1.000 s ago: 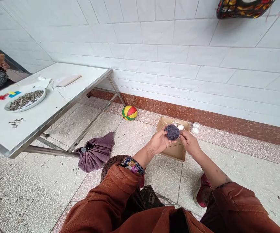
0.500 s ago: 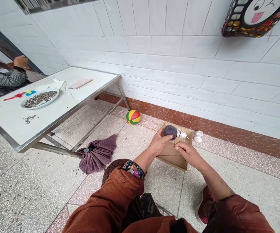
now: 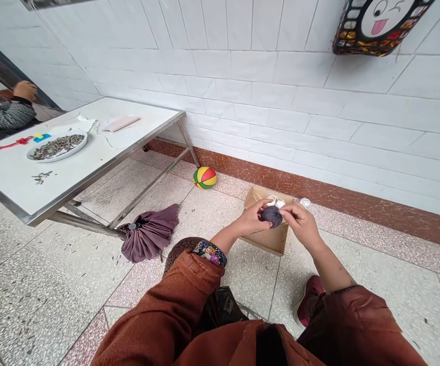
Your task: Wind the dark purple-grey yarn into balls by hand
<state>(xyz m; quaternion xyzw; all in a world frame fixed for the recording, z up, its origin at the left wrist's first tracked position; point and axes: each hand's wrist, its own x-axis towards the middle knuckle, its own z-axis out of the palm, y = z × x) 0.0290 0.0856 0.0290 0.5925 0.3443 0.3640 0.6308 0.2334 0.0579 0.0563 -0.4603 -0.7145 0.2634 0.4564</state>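
Observation:
A dark grey ball of yarn (image 3: 271, 217) sits in the grip of my left hand (image 3: 253, 219), fingers and thumb wrapped around its left side. At the ball's upper right, my right hand (image 3: 299, 223) is closed in a pinch on the yarn strand, which is too fine to make out clearly here. Both hands hover over a shallow cardboard box (image 3: 267, 243) on the floor. White balls of yarn (image 3: 280, 203) lie in the back of the box, partly hidden behind the grey ball. Another white ball (image 3: 304, 202) rests on the floor just right of the box.
A striped toy ball (image 3: 205, 177) and a bunched purple cloth (image 3: 151, 233) are on the floor. Left stands a metal-framed table (image 3: 105, 109) with a plate (image 3: 57, 147) of sunflower seeds or husks. A co-worker's arm (image 3: 9, 114) shows behind it. A black basket (image 3: 380, 30) hangs on the wall.
My right hand has moved up from below the ball to its upper right side, carrying the strand. The grey ball has turned and sits slightly lower. The whole view has shifted a little.

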